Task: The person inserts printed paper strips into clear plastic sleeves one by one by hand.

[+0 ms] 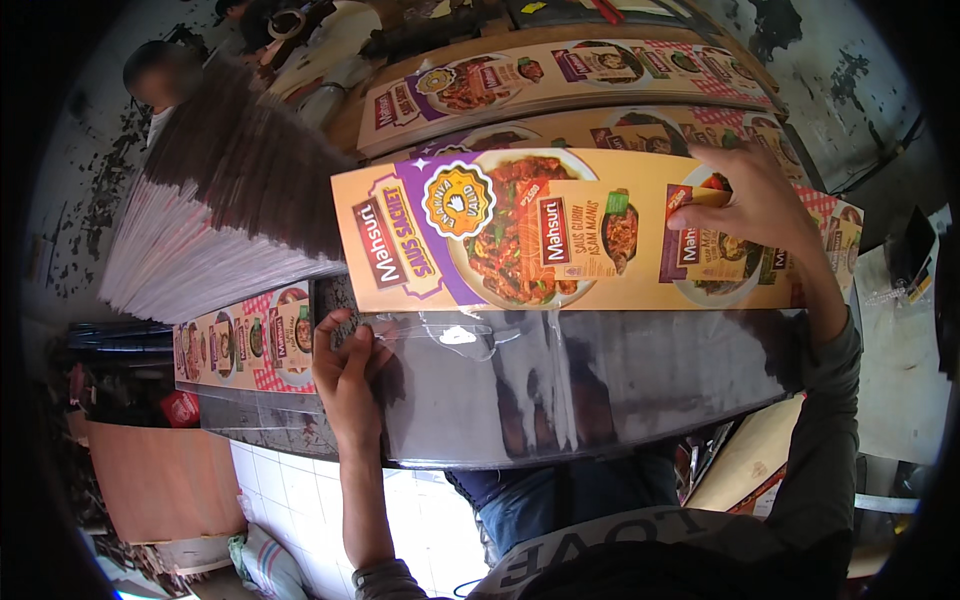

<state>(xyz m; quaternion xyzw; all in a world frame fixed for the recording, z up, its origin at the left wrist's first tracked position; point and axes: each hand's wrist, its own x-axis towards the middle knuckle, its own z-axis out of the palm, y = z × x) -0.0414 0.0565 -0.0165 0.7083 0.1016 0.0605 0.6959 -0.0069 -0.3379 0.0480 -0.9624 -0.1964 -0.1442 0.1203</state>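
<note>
A long printed card strip, orange with food pictures and a purple band, lies across the middle, slightly raised. My right hand grips its upper right part, thumb on the printed face and fingers over the top edge. Below it, a clear plastic sleeve is spread on the dark tabletop, glossy with reflections. My left hand pinches the sleeve's upper left corner between thumb and fingertips. The strip's lower edge meets the sleeve's upper edge; whether it is inside cannot be made out.
Behind the strip lie stacks of matching printed strips. A tall leaning pile of pale-edged sheets stands at left, with more printed strips below it. A person is at far left. A brown panel sits at lower left.
</note>
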